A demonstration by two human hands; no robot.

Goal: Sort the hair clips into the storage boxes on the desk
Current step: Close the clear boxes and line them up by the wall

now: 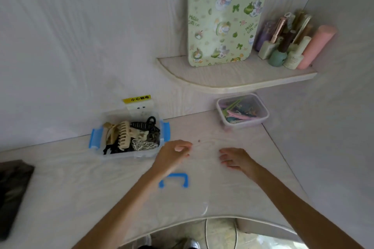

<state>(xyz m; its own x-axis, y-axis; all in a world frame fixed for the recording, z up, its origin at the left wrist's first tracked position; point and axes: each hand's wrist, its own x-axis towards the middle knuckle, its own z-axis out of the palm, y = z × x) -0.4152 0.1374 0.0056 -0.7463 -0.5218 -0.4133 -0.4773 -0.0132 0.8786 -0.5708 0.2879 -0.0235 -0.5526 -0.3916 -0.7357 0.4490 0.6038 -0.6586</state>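
Both storage boxes are already filled, and no loose clip shows on the pale wood-grain desk (232, 139), so the sorting itself looks finished and the closing of the boxes seems to be the step in hand. The clear plastic box with blue side latches (129, 137) sits left of the frame's centre, against the wall, packed with large claw clips (129, 135) in cream, black and silver. The smaller round-cornered clear plastic tub (242, 110) stands right of centre under the curved corner shelf (232, 79), holding slim pink and green clips (238, 111).

In the lower middle lies a transparent lid with a blue handle (174, 181), flat on the desk and hard to make out apart from that handle. The left hand (174, 154) is at what I take to be its far left corner, fingers curled in a loose pinch; the right hand (235, 157) is at the far right, fingers bent and partly spread. Motion blur and the lid's clearness hide whether either hand has a firm hold on the edge.

The next move probably calls for lifting the lid level with both hands, carrying it left onto the blue-latched box, lining up the corners and pressing it down before snapping the latches.
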